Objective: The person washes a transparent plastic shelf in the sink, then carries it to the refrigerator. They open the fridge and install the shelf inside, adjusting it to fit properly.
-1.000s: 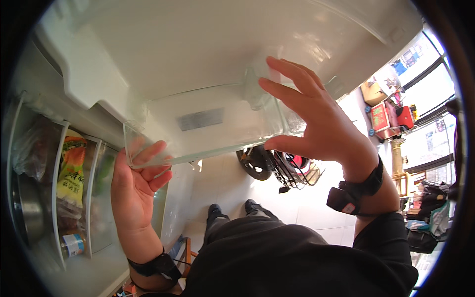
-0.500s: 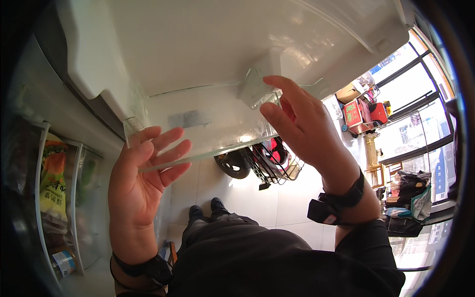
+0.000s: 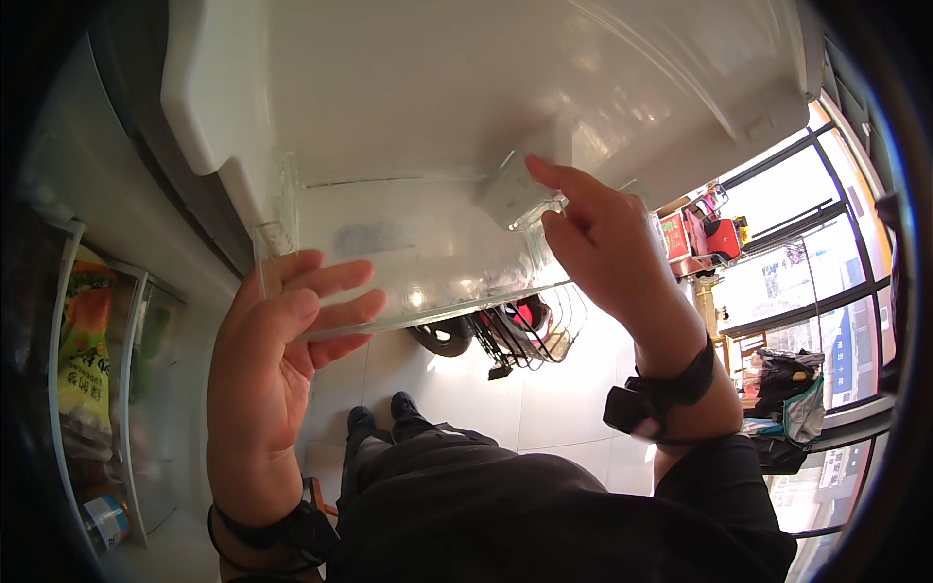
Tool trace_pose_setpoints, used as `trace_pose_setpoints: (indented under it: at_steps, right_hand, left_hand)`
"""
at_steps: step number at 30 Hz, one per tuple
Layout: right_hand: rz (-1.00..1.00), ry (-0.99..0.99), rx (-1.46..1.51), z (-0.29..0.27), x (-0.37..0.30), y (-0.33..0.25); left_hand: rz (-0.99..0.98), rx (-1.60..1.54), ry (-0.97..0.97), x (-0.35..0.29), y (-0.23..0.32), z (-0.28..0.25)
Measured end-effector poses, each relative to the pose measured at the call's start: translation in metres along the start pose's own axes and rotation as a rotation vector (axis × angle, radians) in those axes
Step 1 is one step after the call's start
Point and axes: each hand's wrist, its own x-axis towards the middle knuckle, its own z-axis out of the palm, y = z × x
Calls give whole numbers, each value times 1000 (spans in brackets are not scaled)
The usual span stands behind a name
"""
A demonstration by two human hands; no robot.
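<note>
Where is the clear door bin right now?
In the head view the clear door bin sits centre frame against the white fridge door, between the left hand at its left end and the right hand at its right.

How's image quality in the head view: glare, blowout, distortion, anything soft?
Head view: windows at right are blown out; bright glare spots sit on the clear door bin and the white door panel; left hand and right hand are backlit but readable; fisheye bends the door edges near the rim; the shelves at left are dim and soft.

Orange-green packet [image 3: 83,350], left fridge shelf
</note>
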Motion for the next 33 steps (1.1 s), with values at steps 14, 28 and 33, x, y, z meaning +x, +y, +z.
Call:
trace_pose_setpoints:
  at_steps: [14, 28, 33]
  right_hand:
    - [96, -42, 44, 2, 3, 1]
    - [108, 14, 155, -32, 13, -9]
    - [66, 24, 68, -26, 6, -9]
  left_hand:
    - [11, -44, -1, 2, -7, 5]
    - [35, -105, -56, 0, 6, 15]
    - [57, -39, -28, -14, 17, 26]
